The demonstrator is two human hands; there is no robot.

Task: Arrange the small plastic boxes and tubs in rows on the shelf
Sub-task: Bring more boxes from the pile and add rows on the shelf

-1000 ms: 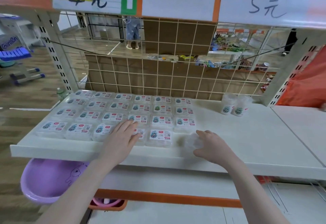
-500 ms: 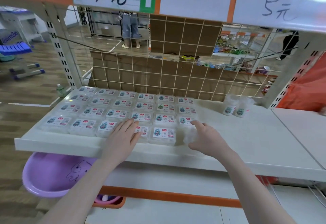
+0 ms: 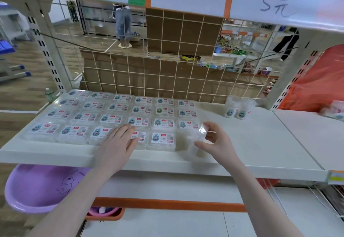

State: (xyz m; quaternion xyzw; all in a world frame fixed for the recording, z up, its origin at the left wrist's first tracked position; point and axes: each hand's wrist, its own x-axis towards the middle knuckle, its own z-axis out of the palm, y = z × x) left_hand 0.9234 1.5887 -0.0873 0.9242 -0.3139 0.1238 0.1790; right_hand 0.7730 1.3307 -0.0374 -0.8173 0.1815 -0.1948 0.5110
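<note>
Behind the white shelf (image 3: 251, 143) a cream wire grid (image 3: 167, 80) is mounted, and brown cardboard is seen through it. Far right on the shelf two small round tubs (image 3: 237, 109) of clear plastic are stood side by side, touching. Below the shelf's left end a smooth purple basin (image 3: 39, 188) is seen. Overhead, handwritten price signs (image 3: 275, 5) are fixed to the upper shelf edge.

On the left half of the shelf flat, clear rectangular boxes (image 3: 111, 113) with printed labels are laid in four rows; six are counted in each of the three far rows, while the near row is partly covered. The left hand (image 3: 119, 143) is rested flat, fingers straight, on a box in the near row. At the right end of that row a clear box (image 3: 195, 138), tilted and without a visible label, is pinched between the thumb and curled fingers of the right hand (image 3: 217, 143).
</note>
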